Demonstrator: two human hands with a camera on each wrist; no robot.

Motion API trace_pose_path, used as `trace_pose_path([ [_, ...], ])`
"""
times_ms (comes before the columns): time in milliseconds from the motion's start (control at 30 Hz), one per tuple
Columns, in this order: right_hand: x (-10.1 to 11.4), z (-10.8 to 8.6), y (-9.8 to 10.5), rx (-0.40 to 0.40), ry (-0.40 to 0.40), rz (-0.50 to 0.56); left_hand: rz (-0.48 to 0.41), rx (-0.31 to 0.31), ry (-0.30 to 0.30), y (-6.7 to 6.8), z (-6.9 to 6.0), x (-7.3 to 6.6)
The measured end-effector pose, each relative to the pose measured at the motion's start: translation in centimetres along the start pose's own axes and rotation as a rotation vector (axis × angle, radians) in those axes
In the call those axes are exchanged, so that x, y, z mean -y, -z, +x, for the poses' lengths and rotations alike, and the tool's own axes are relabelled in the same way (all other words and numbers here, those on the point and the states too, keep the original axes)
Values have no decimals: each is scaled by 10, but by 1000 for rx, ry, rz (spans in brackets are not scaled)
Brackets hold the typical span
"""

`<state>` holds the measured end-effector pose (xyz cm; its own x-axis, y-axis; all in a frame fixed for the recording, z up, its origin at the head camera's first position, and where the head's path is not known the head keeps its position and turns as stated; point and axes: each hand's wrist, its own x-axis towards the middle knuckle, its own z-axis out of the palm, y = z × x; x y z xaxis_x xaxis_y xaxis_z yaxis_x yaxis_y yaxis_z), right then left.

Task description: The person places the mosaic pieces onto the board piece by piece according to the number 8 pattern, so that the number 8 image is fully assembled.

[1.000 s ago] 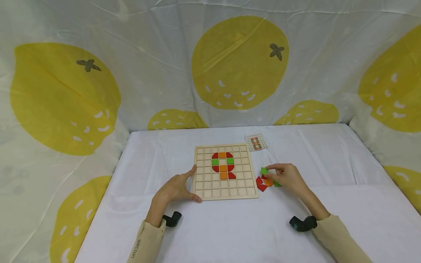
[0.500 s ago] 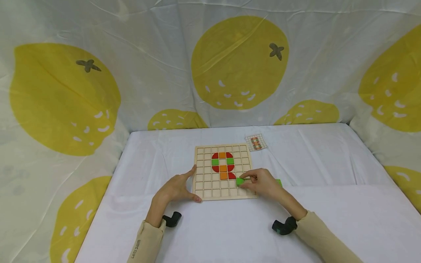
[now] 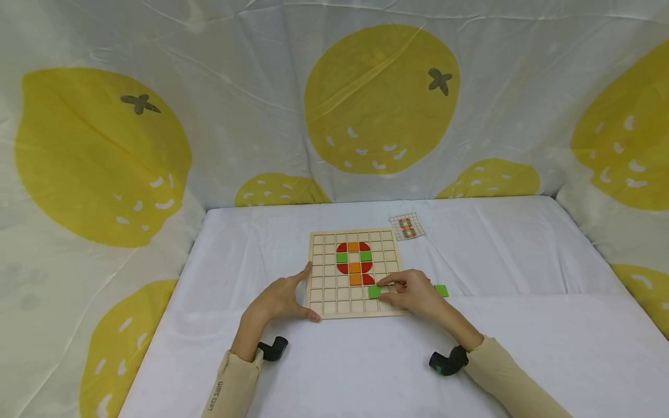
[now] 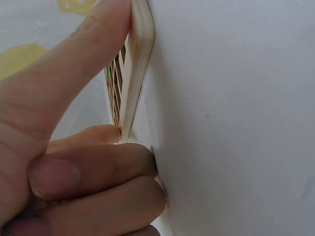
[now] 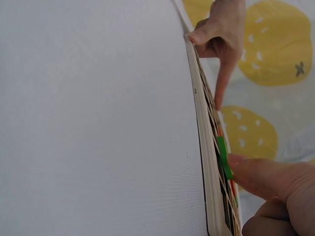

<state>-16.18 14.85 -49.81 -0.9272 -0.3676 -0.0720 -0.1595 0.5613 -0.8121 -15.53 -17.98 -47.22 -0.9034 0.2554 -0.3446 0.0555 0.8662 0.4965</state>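
A wooden grid board [image 3: 324, 290] lies on the white-covered table, holding several red, orange and green tiles. My left hand [image 3: 277, 299] rests at its left side, thumb on the near left corner and index finger touching the left edge; in the left wrist view the other fingers are curled against the cloth. Between thumb and index finger my right hand [image 3: 415, 292] pinches a green square tile [image 3: 374, 292] just below the red quarter-round tile [image 3: 368, 280]. In the right wrist view that green tile [image 5: 224, 157] stands a little proud of the grid.
Another green tile [image 3: 441, 290] lies on the cloth right of the board, with a bit of red showing beside it; my right hand hides the other loose tiles. A small pattern card [image 3: 406, 227] lies behind the board's far right corner.
My right hand has carried the green tile leftward from the loose pile onto the board, then slightly further left and nearer me. The left hand has stayed in place.
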Motion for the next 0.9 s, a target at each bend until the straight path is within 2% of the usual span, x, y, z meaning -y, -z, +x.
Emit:
trace_pose_path([
  [300,-3,0,-3,-27,-5,30,-7,2,-6,0,0,2],
  [500,-3,1,-7,-48,9,-4,-6,1,-10,0,0,2],
  [600,-3,3,-8,-50,16,-18,-8,1,-11,0,0,3],
  [900,1,5,-12,-36,26,24,-3,4,-8,0,1,2],
])
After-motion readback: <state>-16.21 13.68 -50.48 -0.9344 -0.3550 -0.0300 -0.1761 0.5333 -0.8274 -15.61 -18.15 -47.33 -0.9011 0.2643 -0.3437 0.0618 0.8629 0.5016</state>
